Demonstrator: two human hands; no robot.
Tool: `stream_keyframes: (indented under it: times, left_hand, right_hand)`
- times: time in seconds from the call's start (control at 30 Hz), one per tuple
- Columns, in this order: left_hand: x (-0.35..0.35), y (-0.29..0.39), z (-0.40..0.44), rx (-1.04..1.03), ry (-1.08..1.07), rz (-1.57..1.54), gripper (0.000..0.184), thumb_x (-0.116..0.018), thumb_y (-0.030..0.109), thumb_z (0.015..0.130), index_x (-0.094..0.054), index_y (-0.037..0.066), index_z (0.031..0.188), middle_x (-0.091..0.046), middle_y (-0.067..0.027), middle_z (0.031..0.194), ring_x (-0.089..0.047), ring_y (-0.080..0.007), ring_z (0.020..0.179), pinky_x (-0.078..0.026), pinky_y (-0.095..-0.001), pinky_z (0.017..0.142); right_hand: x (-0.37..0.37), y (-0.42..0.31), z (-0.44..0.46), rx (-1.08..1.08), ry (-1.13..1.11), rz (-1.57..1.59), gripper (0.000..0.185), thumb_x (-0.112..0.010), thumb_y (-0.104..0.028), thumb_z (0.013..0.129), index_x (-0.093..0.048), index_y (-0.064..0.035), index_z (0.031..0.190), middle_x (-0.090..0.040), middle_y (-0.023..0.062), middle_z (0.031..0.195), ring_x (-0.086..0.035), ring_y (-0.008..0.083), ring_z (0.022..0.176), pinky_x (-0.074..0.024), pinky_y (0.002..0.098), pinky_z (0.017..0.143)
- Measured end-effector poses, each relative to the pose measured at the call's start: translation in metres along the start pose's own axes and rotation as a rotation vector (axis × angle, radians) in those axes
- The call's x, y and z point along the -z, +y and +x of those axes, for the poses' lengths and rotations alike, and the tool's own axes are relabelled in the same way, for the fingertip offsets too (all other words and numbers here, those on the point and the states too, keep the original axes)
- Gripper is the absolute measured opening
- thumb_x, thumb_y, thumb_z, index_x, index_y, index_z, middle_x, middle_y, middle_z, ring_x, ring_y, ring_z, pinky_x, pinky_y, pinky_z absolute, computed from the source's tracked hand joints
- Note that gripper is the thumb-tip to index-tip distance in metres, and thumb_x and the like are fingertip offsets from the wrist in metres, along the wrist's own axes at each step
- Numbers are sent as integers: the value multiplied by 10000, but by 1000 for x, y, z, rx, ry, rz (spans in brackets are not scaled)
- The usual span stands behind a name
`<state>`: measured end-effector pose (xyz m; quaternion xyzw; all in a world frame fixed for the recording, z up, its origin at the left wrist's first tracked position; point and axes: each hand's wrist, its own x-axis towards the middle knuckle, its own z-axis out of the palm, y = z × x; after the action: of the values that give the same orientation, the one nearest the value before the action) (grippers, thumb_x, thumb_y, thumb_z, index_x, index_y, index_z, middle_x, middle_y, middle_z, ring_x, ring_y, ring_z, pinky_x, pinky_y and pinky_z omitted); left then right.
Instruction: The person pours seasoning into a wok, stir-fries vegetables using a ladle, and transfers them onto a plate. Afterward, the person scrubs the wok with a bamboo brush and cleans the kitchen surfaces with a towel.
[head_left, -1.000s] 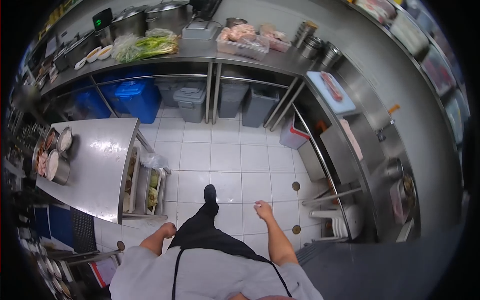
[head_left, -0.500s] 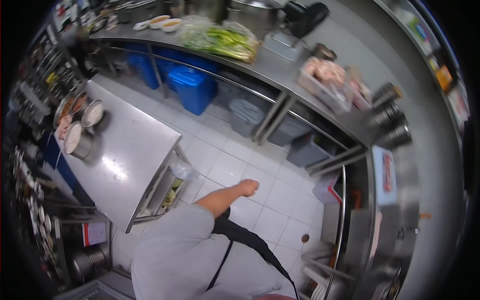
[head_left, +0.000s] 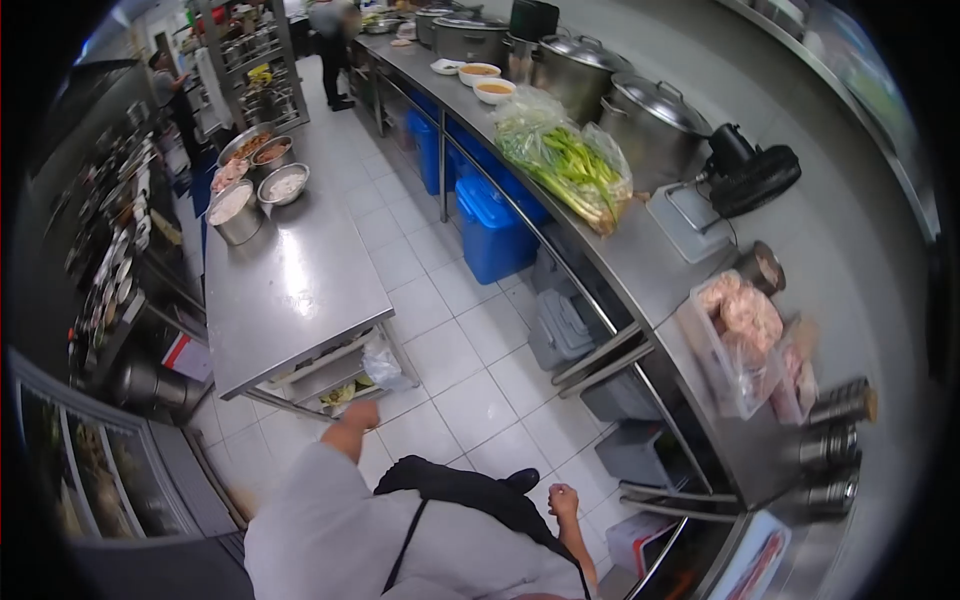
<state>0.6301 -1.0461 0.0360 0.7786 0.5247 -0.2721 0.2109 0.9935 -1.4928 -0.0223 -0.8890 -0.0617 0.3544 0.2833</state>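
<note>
My left hand (head_left: pixel 360 415) hangs in front of my body, fingers curled in a loose fist, with nothing visible in it. Nearest to it are the front end of the steel table (head_left: pixel 335 300) and that table's lower shelf, where a clear plastic bag (head_left: pixel 384 364) and some leafy greens (head_left: pixel 346 391) show. Low over the floor at my right side is my right hand (head_left: pixel 563 499), its fingers bent inward; no object shows in it. Neither hand touches anything.
A long steel counter (head_left: pixel 672 285) on the right carries bagged green vegetables (head_left: pixel 575 170), a black fan (head_left: pixel 750 170), lidded pots (head_left: pixel 655 110) and a tub of raw meat (head_left: pixel 735 330). Blue bins (head_left: pixel 493 228) stand underneath. Metal bowls (head_left: pixel 284 184) sit on the table. People (head_left: pixel 330 45) stand farther back.
My view has turned left and up, so the table and counter shift within it and the far aisle appears. My left hand is now closer to the table; my right hand has come into view.
</note>
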Motion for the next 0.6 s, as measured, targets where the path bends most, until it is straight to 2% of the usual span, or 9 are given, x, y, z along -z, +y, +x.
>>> stream_keyframes:
  times: [0.03, 0.13, 0.17, 0.27, 0.4, 0.43, 0.5, 0.57, 0.6]
  left_hand:
    - [20, 0, -16, 40, 13, -3, 301, -563, 155, 814, -683, 38, 1064, -645, -193, 1161, -610, -338, 1111, -506, -442, 909]
    - [27, 6, -32, 115, 143, -142, 276, -574, 120, 767, -701, 47, 1001, -666, -195, 1081, -625, -347, 1053, -503, -435, 903]
    - [24, 16, -34, 128, 205, -208, 271, -580, 107, 745, -708, 52, 978, -677, -191, 1043, -634, -351, 1020, -501, -431, 903]
    - [14, 78, -54, 21, 261, -194, 232, -596, 82, 741, -708, 61, 942, -672, -208, 1025, -629, -363, 1016, -514, -445, 868]
    - [-75, 181, -47, -160, 201, -357, 268, -571, 34, 687, -696, 59, 923, -673, -193, 999, -619, -369, 989, -510, -442, 862]
    - [-76, 220, -74, -190, 149, -358, 312, -562, 28, 684, -694, 62, 965, -673, -193, 1015, -617, -369, 1006, -511, -441, 862]
    - [-104, 273, -106, -298, 20, -335, 365, -564, 44, 716, -677, 60, 1062, -664, -201, 1065, -618, -363, 1041, -502, -448, 879]
    - [-130, 304, -129, -322, -142, -377, 341, -564, 98, 757, -677, 95, 1079, -667, -178, 1081, -626, -365, 1026, -498, -445, 885]
    - [-157, 303, -124, -316, -242, -418, 323, -563, 117, 768, -684, 107, 1067, -671, -168, 1077, -628, -362, 1024, -498, -441, 883]
  right_hand:
    - [25, -28, 8, -47, -56, 45, 210, -650, -237, 806, -722, -94, 941, -676, 89, 726, -646, 205, 572, -553, 371, 491]
    - [87, -45, 75, 15, -259, -232, 182, -633, -220, 835, -673, -91, 957, -638, 59, 702, -614, 156, 564, -520, 335, 458]
    - [106, -59, 87, -22, -251, -320, 229, -654, -222, 804, -719, -96, 984, -695, 102, 776, -673, 228, 631, -581, 393, 541]
    - [143, -70, 153, 89, -257, -570, 245, -660, -209, 798, -723, -118, 1016, -712, 127, 860, -692, 250, 673, -580, 376, 541]
    - [146, -89, 217, 281, -408, -919, 302, -586, -258, 796, -722, -128, 1033, -691, 144, 1056, -667, 317, 976, -541, 436, 829]
    - [141, -92, 225, 289, -456, -943, 341, -549, -284, 795, -714, -125, 1047, -666, 147, 1119, -615, 336, 1080, -476, 441, 941]
    - [114, -88, 246, 745, -389, -1048, 305, -624, -297, 782, -720, -132, 1020, -710, 123, 875, -691, 267, 725, -565, 384, 673]
    - [90, -104, 239, 653, -508, -975, 341, -623, -319, 782, -706, -115, 1042, -707, 138, 926, -688, 298, 772, -559, 378, 701]
    - [84, -115, 225, 701, -551, -916, 345, -627, -327, 787, -704, -116, 1048, -706, 133, 895, -685, 285, 739, -559, 377, 674]
